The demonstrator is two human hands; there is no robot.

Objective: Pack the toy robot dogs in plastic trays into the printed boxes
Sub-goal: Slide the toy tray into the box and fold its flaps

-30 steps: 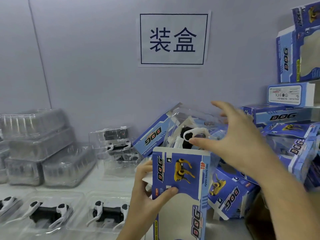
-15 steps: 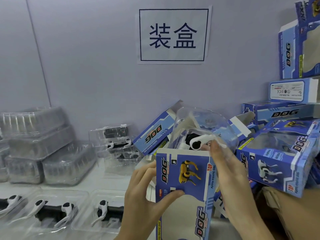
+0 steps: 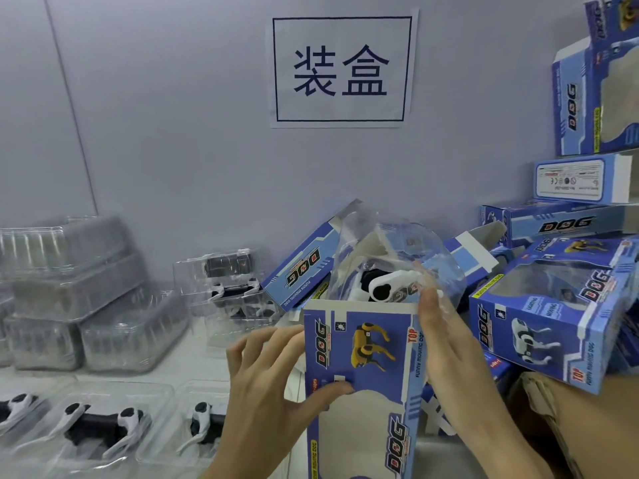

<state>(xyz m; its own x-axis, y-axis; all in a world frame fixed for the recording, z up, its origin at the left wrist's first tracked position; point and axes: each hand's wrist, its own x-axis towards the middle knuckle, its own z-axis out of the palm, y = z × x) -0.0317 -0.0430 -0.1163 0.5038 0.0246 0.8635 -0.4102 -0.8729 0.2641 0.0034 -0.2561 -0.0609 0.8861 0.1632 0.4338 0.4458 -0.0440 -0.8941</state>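
A blue printed box with a yellow dog picture stands upright in front of me, its top end open. A clear plastic tray holding a black-and-white toy robot dog sticks out of that opening, partly inside the box. My left hand grips the box's left side, thumb on the printed front and fingers spread at the edge. My right hand lies along the box's right side, its straight fingertips touching the tray's lower right edge.
Open trays with toy dogs lie at the front left. Stacked clear trays and more filled trays stand behind them. A pile of printed boxes fills the right side, above a brown carton. A paper sign hangs on the wall.
My right hand has come down from over the top of the tray to the box's right side. The tray sits a little lower in the box. My left hand keeps its hold.
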